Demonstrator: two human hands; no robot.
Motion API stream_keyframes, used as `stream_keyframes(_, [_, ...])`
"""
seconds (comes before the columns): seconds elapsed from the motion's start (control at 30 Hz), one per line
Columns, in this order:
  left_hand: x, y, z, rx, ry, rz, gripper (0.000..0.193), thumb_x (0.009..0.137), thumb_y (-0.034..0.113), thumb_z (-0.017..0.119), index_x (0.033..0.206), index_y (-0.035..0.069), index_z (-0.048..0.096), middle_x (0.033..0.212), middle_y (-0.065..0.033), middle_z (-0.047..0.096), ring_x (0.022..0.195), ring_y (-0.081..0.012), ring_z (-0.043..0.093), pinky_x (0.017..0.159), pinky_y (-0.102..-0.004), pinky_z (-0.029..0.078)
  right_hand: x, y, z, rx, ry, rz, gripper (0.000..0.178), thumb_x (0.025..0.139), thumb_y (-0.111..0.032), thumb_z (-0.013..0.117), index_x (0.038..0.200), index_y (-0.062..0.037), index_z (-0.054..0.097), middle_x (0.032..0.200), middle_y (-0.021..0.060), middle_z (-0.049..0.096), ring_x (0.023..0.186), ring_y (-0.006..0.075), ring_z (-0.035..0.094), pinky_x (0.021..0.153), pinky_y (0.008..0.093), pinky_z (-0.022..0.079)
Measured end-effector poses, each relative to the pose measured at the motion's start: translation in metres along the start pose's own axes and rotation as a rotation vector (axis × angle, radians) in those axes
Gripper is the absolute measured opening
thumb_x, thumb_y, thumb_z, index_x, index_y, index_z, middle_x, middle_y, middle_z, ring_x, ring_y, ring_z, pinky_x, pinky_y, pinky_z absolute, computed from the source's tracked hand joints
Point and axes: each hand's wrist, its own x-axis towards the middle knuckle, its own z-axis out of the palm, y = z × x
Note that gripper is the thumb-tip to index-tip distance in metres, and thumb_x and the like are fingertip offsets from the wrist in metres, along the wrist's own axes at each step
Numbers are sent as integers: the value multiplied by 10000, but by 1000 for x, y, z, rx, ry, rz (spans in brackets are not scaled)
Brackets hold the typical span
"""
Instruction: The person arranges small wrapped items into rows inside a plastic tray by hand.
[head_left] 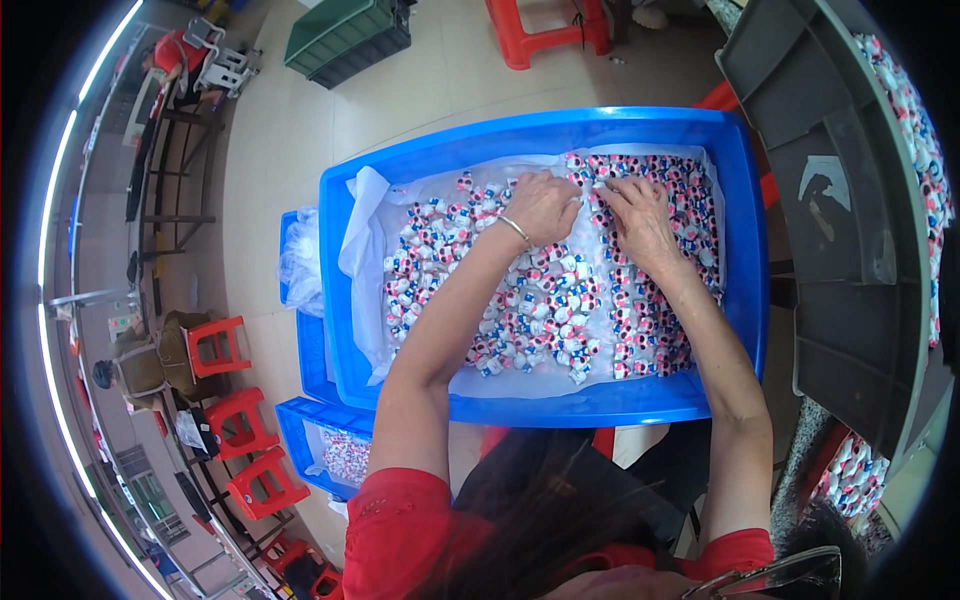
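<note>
A large blue plastic bin, lined with thin white sheeting, lies across in front of me. In its left and middle part small white figurines with pink, blue and black markings lie loose. Tight rows of similar figurines stand along the right side. My left hand, a bangle on its wrist, is over the far middle of the bin, its fingers curled together; what they hold is hidden. Close beside it, my right hand rests at the edge of the rows, fingers apart and touching the figurines there.
More blue bins stand to the left, one holding clear plastic bags. At the right rises a large grey tray, with figurines beyond it. A green crate and red stools stand on the floor. Other people sit far left.
</note>
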Motion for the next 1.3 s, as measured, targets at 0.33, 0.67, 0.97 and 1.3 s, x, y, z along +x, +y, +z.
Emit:
stream_keyframes(0.33, [-4, -1, 22, -70, 268, -54, 171, 854, 222, 630, 983, 118, 587, 875, -71, 634, 871, -272, 610, 775, -436, 410, 0, -14, 13, 28, 48, 0, 353, 720, -40, 674, 1071, -78, 681, 1143, 58, 609, 1137, 245, 514, 977, 477, 335])
stream_keyframes(0.67, [-9, -2, 24, 24, 276, -31, 251, 761, 241, 713, 965, 139, 608, 928, -68, 606, 927, -274, 577, 784, -442, 394, 11, -18, 21, 50, 164, 61, 236, 750, -117, 707, 985, -96, 700, 1043, 44, 610, 1045, 233, 539, 935, 463, 349])
stream_keyframes(0.97, [-17, 25, -7, 343, -292, -137, 240, 718, 232, 709, 935, 129, 707, 956, -74, 650, 1022, -259, 574, 866, -446, 421, -24, -13, 1, 52, 50, 42, 277, 775, -75, 684, 1052, -85, 674, 1112, 63, 584, 1092, 245, 517, 947, 441, 358])
stream_keyframes(1.3, [-18, 12, 0, -302, -20, -381, 246, 773, 280, 709, 888, 62, 716, 822, -171, 665, 802, -370, 660, 733, -436, 533, -35, -18, -8, 50, 12, -15, 309, 754, -49, 675, 1061, -86, 671, 1150, 75, 594, 1156, 244, 505, 1008, 469, 323])
